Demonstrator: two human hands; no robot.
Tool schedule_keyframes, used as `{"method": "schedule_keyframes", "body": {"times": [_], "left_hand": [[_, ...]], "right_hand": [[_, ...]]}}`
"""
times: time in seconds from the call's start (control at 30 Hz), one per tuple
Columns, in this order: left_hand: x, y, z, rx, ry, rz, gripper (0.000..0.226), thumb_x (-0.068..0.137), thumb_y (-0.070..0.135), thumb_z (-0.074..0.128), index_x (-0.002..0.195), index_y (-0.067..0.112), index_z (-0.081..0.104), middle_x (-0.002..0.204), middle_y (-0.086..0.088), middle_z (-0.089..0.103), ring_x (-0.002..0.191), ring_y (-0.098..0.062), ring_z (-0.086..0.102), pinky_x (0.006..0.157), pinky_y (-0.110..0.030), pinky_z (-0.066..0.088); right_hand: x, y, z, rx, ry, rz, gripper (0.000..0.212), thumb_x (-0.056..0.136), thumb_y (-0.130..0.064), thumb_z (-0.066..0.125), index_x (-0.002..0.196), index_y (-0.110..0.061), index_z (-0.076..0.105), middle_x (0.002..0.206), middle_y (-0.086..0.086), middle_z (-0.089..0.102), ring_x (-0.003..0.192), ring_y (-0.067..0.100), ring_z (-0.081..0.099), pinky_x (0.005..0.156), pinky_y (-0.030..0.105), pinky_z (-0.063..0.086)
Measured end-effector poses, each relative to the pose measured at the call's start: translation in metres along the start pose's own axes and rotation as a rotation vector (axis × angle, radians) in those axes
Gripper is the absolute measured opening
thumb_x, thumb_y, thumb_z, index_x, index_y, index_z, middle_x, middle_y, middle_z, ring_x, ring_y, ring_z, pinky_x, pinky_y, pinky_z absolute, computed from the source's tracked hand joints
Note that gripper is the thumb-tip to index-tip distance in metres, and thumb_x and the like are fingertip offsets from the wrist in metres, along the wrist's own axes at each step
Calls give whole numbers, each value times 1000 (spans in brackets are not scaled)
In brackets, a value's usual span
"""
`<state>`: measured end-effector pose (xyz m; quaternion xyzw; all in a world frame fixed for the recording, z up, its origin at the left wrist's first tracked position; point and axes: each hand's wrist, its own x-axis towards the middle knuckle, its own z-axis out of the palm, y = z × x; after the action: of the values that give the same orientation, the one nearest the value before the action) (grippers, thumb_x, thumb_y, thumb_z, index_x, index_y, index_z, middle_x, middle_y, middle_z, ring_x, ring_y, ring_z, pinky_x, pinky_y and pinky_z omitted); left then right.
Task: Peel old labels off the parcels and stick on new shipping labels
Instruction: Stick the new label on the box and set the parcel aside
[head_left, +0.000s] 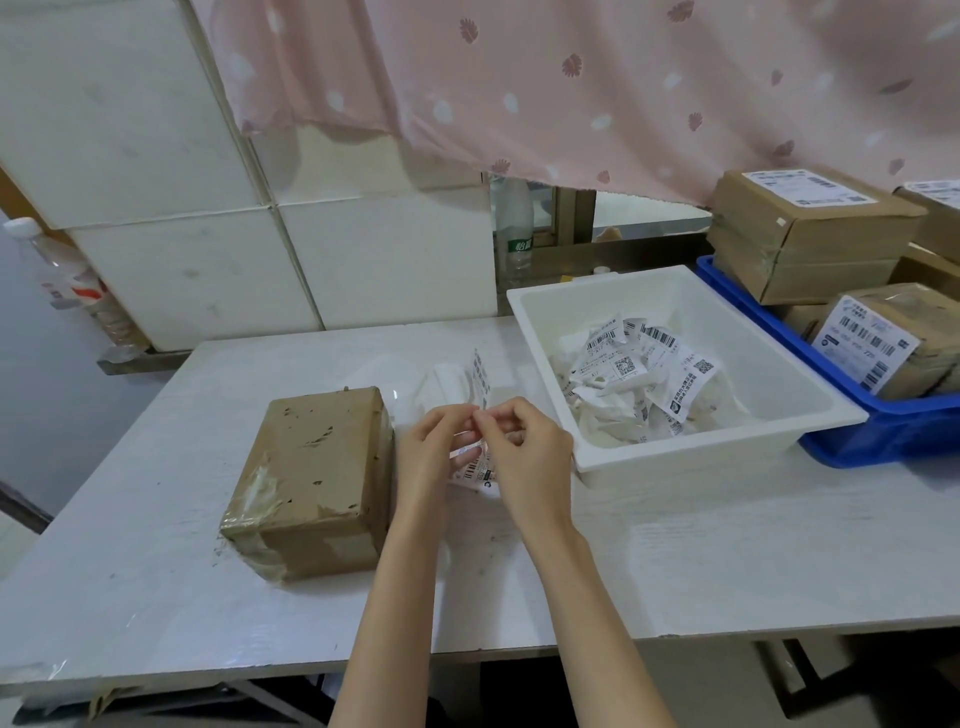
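Observation:
A brown cardboard parcel (317, 480) wrapped in tape lies on the white table (701, 561), its top bare with torn patches. Just right of it, my left hand (434, 441) and my right hand (524, 447) meet above the table, fingertips together, pinching a white shipping label (475, 470) with barcodes that hangs below them. Behind the hands, more white label sheets (457, 384) stand curled on the table.
A white plastic tub (717, 447) to the right holds several crumpled peeled labels (639, 374). Beyond it a blue crate (883, 426) carries labelled parcels (810, 234). White foam boxes (322, 260), bottles and a pink curtain close off the back.

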<state>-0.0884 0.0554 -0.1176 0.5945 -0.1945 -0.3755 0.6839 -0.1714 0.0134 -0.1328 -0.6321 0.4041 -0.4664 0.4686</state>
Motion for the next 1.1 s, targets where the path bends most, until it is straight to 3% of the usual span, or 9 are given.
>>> {"method": "schedule_keyframes", "body": {"times": [0.1, 0.23, 0.4, 0.6, 0.7, 0.8, 0.87, 0.97, 1.1], "left_hand": [[-4, 0, -2, 23, 18, 46, 14, 89, 6, 61, 95, -3, 71, 84, -8, 68, 86, -16, 67, 72, -22, 57], [-7, 0, -2, 51, 57, 82, 9, 86, 7, 65, 85, 4, 74, 82, -9, 67, 83, -14, 65, 67, -19, 56], [-8, 2, -2, 68, 59, 91, 6, 84, 9, 71, 85, 4, 75, 80, -8, 65, 80, -13, 63, 64, -17, 53], [-7, 2, -4, 94, 52, 122, 13, 83, 11, 73, 90, -1, 73, 82, -8, 65, 77, -10, 63, 65, -18, 53], [-8, 3, -4, 104, 44, 133, 12, 83, 11, 73, 90, 2, 74, 82, -6, 66, 75, -8, 63, 65, -20, 52], [-8, 3, -5, 109, 20, 150, 25, 73, 23, 77, 91, 5, 75, 85, -5, 68, 75, -6, 65, 64, -18, 52], [-7, 4, -7, 108, 3, 150, 32, 68, 29, 75, 90, 7, 75, 87, -7, 69, 77, -9, 67, 68, -24, 56], [-7, 4, -7, 71, -23, 143, 31, 69, 25, 78, 92, 5, 76, 91, -17, 70, 84, -20, 71, 82, -41, 60], [-9, 4, -6, 64, -14, 164, 20, 77, 16, 81, 93, 5, 76, 93, -21, 72, 90, -31, 72, 86, -46, 59]], "right_hand": [[1, -1, 1, 7, 11, 9, 15, 91, -21, 67, 78, -14, 70, 62, -11, 67, 60, 2, 62, 59, 15, 45], [1, -4, 0, 20, 12, 24, 19, 92, -19, 64, 76, -13, 71, 55, -14, 62, 53, 3, 57, 60, 25, 50], [0, -5, 0, 3, 9, 19, 21, 93, -18, 62, 75, -12, 72, 56, -3, 62, 52, 8, 50, 59, 33, 48], [0, -8, 0, 23, 11, 41, 23, 94, -15, 60, 76, -9, 72, 54, -6, 58, 50, 8, 49, 55, 30, 45], [0, -9, -1, 55, 26, 54, 21, 93, -14, 62, 75, -8, 73, 66, 7, 65, 46, 5, 51, 56, 27, 47], [0, -11, -1, 87, 30, 72, 22, 92, -13, 64, 73, -5, 73, 57, 5, 62, 45, 5, 51, 56, 22, 47], [0, -12, 0, 113, 39, 92, 21, 91, -11, 64, 73, -4, 73, 52, -2, 60, 45, 4, 54, 55, 20, 47], [0, -13, 1, 143, 54, 101, 22, 91, -11, 65, 70, -10, 72, 53, -7, 64, 50, 9, 61, 60, 32, 56], [-1, -15, 2, 146, 69, 93, 24, 91, -13, 65, 68, -15, 71, 57, -6, 67, 52, 11, 63, 62, 36, 57]]}}
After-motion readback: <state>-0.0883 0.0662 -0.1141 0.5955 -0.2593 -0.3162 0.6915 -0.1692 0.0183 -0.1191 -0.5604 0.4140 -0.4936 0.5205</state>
